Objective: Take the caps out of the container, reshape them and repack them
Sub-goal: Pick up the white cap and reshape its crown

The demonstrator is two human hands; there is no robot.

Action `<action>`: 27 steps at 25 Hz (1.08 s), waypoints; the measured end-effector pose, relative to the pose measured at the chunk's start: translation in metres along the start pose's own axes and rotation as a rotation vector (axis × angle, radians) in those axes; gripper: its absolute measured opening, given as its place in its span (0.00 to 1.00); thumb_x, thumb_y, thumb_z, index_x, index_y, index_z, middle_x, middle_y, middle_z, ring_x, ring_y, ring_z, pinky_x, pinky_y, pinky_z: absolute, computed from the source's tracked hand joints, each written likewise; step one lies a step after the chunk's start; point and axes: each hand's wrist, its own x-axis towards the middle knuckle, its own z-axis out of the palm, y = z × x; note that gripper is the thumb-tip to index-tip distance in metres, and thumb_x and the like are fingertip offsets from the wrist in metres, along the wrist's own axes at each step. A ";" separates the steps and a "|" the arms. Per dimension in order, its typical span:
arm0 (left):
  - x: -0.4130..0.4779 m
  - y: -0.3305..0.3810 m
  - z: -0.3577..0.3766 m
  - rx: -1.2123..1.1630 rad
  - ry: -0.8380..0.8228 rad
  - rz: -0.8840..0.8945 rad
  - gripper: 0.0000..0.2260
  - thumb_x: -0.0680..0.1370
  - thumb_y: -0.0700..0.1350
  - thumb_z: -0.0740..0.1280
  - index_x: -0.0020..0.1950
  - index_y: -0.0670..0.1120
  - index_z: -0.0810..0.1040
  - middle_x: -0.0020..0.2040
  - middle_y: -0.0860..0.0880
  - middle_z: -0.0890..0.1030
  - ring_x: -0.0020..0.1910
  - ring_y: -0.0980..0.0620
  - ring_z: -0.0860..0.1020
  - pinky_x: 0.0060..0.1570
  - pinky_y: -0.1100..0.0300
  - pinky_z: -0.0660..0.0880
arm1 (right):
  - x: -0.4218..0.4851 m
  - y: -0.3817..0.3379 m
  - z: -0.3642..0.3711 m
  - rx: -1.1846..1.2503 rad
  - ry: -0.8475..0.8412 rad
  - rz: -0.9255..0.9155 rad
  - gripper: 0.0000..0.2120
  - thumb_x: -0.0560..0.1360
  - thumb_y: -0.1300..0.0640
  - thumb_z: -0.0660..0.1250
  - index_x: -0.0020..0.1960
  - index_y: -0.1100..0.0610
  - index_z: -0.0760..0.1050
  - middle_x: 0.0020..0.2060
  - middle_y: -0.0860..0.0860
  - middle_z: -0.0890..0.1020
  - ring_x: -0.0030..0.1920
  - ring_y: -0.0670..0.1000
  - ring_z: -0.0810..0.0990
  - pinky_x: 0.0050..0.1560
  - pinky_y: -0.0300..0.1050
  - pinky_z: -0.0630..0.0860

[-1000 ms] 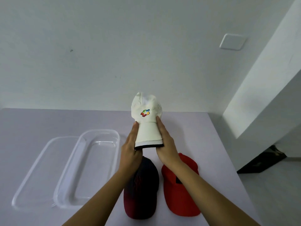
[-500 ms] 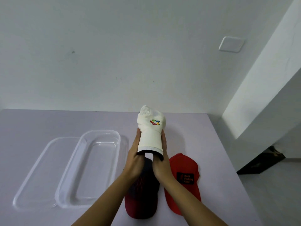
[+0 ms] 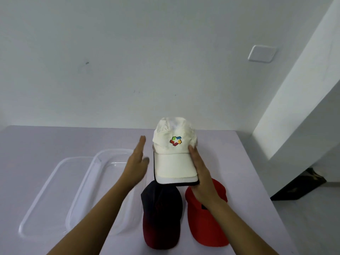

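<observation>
A white cap (image 3: 174, 153) with a multicoloured logo is held above the table, its flat brim toward me. My right hand (image 3: 199, 173) grips the brim's right edge. My left hand (image 3: 136, 162) is off the cap, open with fingers straight, just left of the brim. Below lie a dark navy-and-maroon cap (image 3: 161, 216) and a red cap (image 3: 206, 216), side by side on the table. A clear plastic container (image 3: 81, 183) stands empty to the left.
The container's clear lid (image 3: 42, 196) lies flat beside it at the far left. The pale purple table (image 3: 55, 140) ends at a white wall behind and drops off at its right edge (image 3: 261, 181), with a dark gap to the floor.
The cap's brim, squeezed narrow between both hands, has spread flat. My left hand has let go and moved left; the cap has come lower and nearer.
</observation>
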 end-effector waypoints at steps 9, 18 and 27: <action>0.022 0.057 -0.031 -0.476 -0.180 -0.156 0.11 0.79 0.45 0.62 0.52 0.43 0.83 0.51 0.45 0.85 0.55 0.45 0.81 0.61 0.51 0.75 | -0.008 0.005 0.002 -0.179 -0.094 -0.216 0.36 0.76 0.57 0.65 0.76 0.44 0.47 0.77 0.55 0.51 0.77 0.44 0.50 0.69 0.27 0.55; 0.017 0.063 -0.034 -0.227 -0.122 0.050 0.09 0.78 0.45 0.66 0.39 0.45 0.78 0.35 0.50 0.80 0.35 0.55 0.78 0.39 0.59 0.73 | 0.005 0.008 -0.022 -0.255 0.137 -0.016 0.23 0.78 0.62 0.57 0.67 0.41 0.63 0.70 0.39 0.62 0.68 0.31 0.59 0.65 0.24 0.59; 0.018 0.070 -0.022 -0.004 -0.234 0.090 0.14 0.71 0.54 0.72 0.33 0.49 0.71 0.31 0.53 0.75 0.32 0.54 0.73 0.33 0.60 0.68 | 0.049 -0.034 -0.047 0.053 -0.144 0.144 0.10 0.80 0.54 0.59 0.46 0.56 0.77 0.40 0.52 0.81 0.42 0.48 0.77 0.45 0.46 0.74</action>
